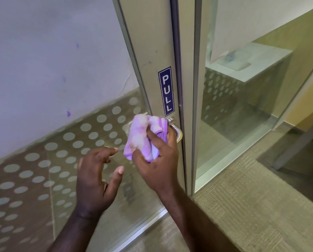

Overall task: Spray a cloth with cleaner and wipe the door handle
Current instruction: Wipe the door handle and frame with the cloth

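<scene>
The right hand point(156, 159) gripped the bunched purple cloth point(145, 136) against the door handle point(175, 129), directly below the PULL sign point(166, 91). At 8 o'clock, the left hand point(95, 180) hovered released, fingers spread.

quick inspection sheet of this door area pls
surface: grey-beige carpet floor, bare where seen
job's things: bunched purple-and-white cloth held against curved silver metal door handle; no sprayer seen
clutter: nothing seen
hands: right hand grips the cloth; left hand open, holds nothing
cables: nothing seen
surroundings: blue PULL sticker on metal door frame; dotted frosted glass panel
</scene>
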A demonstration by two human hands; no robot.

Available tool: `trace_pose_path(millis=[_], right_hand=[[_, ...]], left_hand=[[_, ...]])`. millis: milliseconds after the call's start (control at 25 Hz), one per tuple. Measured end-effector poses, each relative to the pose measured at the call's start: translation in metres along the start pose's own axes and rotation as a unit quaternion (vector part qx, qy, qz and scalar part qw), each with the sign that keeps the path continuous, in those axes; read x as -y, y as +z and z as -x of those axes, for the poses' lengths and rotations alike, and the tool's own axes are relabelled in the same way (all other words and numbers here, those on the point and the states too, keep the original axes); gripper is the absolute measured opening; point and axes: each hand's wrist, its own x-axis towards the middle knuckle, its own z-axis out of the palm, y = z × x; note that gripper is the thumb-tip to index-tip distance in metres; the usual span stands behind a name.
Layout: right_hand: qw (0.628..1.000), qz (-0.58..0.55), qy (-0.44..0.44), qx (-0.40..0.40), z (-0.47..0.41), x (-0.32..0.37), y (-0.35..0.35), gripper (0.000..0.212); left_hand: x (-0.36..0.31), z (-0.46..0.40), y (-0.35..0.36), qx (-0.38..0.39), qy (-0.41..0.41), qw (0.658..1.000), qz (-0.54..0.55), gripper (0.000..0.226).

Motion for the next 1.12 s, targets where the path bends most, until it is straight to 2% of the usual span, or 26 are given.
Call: trace_pose_path(millis=[160, 320, 400, 480, 560, 600, 680, 720, 800, 960, 1120], right_hand=[[0.981, 0.04, -0.164, 0.1, 0.02, -0.011, -0.004, 0.068], [0.965, 0.036, -0.19, 0.18, 0.022, -0.015, -0.012, 0.074], [0.971, -0.061, -0.127, 0.192, 0.016, -0.014, -0.019, 0.079], [0.969, -0.173, 0.008, 0.178, 0.003, -0.016, -0.031, 0.088], [0.951, -0.201, 0.13, 0.196, -0.014, -0.021, -0.046, 0.092], [0.926, -0.227, 0.183, 0.242, -0.02, -0.025, -0.055, 0.085], [0.846, -0.29, 0.252, 0.37, -0.025, -0.032, -0.071, 0.06], [0.81, -0.304, 0.275, 0.421, -0.023, -0.035, -0.077, 0.049], [0.774, -0.306, 0.304, 0.465, -0.014, -0.041, -0.087, 0.04], [0.764, -0.275, 0.342, 0.472, 0.019, -0.046, -0.113, 0.038], [0.774, -0.22, 0.351, 0.478, 0.069, -0.043, -0.147, 0.039]], left_hand=[[-0.012, -0.003, 0.009, 0.002, -0.105, 0.991, 0.084, 0.058], [-0.02, 0.004, 0.015, -0.039, -0.187, 0.973, 0.129, 0.044], [-0.022, 0.005, 0.017, -0.056, -0.244, 0.951, 0.18, 0.049], [-0.027, 0.007, 0.018, -0.053, -0.292, 0.922, 0.247, 0.042], [-0.038, 0.009, 0.019, -0.042, -0.331, 0.885, 0.324, 0.037], [-0.044, 0.012, 0.02, -0.039, -0.345, 0.865, 0.362, 0.036], [-0.058, 0.021, 0.025, -0.035, -0.362, 0.837, 0.408, 0.035], [-0.065, 0.028, 0.028, -0.037, -0.371, 0.831, 0.413, 0.036], [-0.08, 0.045, 0.034, -0.041, -0.392, 0.823, 0.408, 0.037], [-0.119, 0.086, 0.038, -0.052, -0.441, 0.81, 0.383, 0.036], [-0.161, 0.13, 0.04, -0.072, -0.503, 0.78, 0.365, 0.027]])
